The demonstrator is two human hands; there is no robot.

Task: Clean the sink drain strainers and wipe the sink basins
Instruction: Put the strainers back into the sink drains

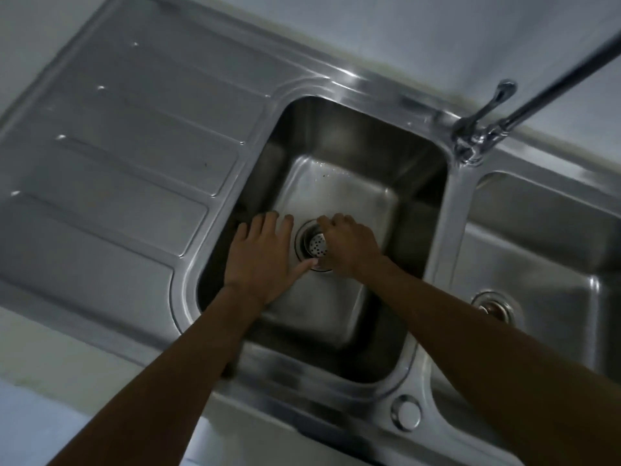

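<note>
Both your hands are down in the left basin (339,193), working at the drain in the middle of its floor. Your right hand (349,245) is curled over the strainer (318,245), fingers bunched on its far and right rim; that grip looks closed on the strainer, probably to twist or lift it out of its seat, though the fingertips are hidden, so you cannot be sure how firmly it has hold. The perforated cup shows just left of your knuckles and looks tipped in the drain ring (301,242), which suggests it is partly raised, not sitting flush. Your left hand (263,260) lies flat and spread on the basin floor just left of the drain, grip open and holding nothing, its thumb reaching to the ring's near edge; that placing seems meant to brace you and to steady the ring while the other hand pulls. The right basin (537,230) is untouched, its own drain (493,306) showing near its left wall beyond your right forearm. The faucet (477,136) stands on the divider at the back edge with its spout swung away toward the right, clear of your work. The drainboard (127,139) to the left is bare and could take the strainer once it is free. No cloth or sponge is in sight, so wiping looks like a later step.
</note>
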